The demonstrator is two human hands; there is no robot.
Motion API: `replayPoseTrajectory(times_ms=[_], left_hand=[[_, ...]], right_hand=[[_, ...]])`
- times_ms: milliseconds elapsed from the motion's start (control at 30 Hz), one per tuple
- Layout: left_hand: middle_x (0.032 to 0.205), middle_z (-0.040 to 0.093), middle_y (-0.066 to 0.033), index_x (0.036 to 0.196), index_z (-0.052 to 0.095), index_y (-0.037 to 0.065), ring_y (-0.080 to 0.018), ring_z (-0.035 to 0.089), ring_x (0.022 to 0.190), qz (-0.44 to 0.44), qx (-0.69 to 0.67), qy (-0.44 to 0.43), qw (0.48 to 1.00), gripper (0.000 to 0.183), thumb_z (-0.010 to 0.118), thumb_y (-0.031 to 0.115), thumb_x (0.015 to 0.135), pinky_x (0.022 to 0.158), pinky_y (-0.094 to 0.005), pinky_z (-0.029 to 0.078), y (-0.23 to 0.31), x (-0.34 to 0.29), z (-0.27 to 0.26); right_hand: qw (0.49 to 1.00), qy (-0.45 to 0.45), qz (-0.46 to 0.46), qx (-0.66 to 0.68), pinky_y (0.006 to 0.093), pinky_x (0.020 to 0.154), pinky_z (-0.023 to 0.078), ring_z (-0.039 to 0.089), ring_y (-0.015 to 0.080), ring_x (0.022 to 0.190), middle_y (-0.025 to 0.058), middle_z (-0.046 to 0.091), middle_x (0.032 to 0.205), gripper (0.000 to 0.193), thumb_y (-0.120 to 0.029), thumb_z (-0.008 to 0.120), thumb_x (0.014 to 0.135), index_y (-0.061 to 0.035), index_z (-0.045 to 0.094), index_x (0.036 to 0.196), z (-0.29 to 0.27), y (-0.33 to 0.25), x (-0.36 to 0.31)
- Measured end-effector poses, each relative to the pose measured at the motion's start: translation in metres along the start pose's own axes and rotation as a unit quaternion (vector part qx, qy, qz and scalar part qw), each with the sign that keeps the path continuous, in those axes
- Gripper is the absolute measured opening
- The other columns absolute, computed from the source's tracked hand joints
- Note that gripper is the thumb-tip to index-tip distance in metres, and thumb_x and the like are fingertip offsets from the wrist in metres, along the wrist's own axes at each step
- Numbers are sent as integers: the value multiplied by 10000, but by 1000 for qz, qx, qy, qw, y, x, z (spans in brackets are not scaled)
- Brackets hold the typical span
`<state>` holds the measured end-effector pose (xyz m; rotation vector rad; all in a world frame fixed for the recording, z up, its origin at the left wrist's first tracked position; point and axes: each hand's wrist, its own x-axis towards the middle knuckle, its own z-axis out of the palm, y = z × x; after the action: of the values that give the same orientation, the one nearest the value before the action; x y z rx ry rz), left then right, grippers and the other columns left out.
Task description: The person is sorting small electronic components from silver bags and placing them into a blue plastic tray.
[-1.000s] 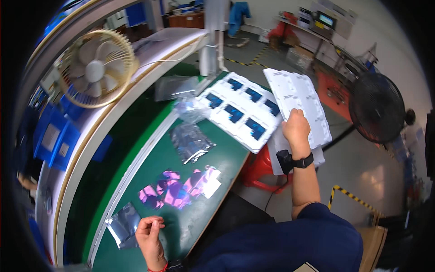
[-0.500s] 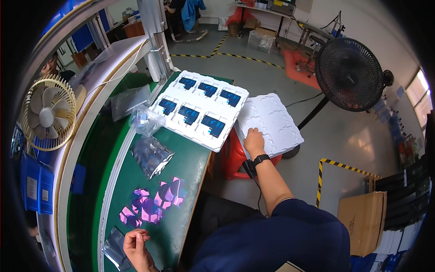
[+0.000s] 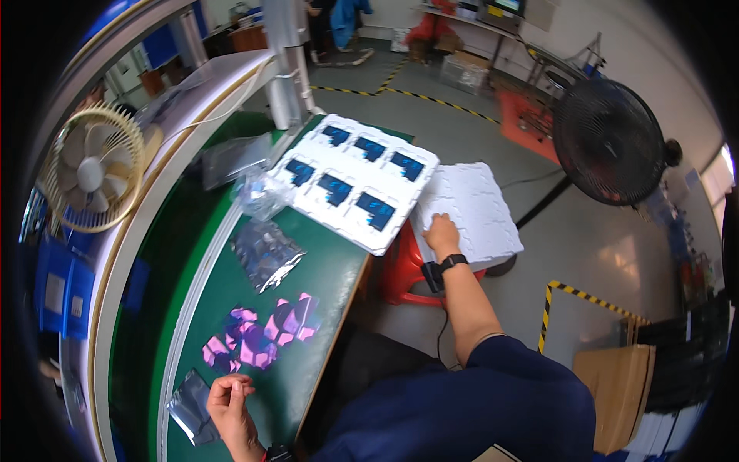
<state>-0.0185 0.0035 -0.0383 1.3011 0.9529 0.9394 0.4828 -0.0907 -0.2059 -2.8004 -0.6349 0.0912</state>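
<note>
My right hand is closed, its bent fingers at the near left edge of a white moulded tray, which rests with others in a stack on a red stool. My left hand hovers over the near end of the green table with thumb and fingertips pinched; whatever is between them is too small to make out. Beside it lie a silvery bag and several shiny purple-pink film pieces. On the table's far end, another white tray holds several dark blue-black flat parts.
A crumpled silvery bag and clear plastic bags lie along the table's left side. A cream fan and blue bins stand left. A black floor fan rises beyond the stool; a cardboard box sits at right.
The whole view has shifted slightly, moving the trays and fans a little to the right. Both hands keep nearly the same pose and place among the things.
</note>
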Motion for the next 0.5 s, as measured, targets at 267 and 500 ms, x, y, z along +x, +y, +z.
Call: replayPoseTrajectory(times_ms=[267, 500], left_hand=[[859, 641, -92, 869, 609, -4, -128, 573, 739, -26, -30, -4, 999, 106, 642, 96, 869, 692, -258, 470, 0, 8, -1], [859, 655, -62, 887, 628, 5, -119, 598, 782, -26, -35, -24, 999, 86, 646, 87, 869, 735, -249, 478, 8, 22, 3]], right_hand=[[996, -16, -88, 21, 415, 869, 492, 587, 354, 1016, 194, 590, 1094, 467, -275, 749, 716, 1, 618, 1070, 12, 40, 8], [916, 158, -262, 261, 373, 803, 511, 627, 314, 954, 156, 640, 1052, 401, -168, 749, 711, -19, 628, 1064, -136, -76, 8]])
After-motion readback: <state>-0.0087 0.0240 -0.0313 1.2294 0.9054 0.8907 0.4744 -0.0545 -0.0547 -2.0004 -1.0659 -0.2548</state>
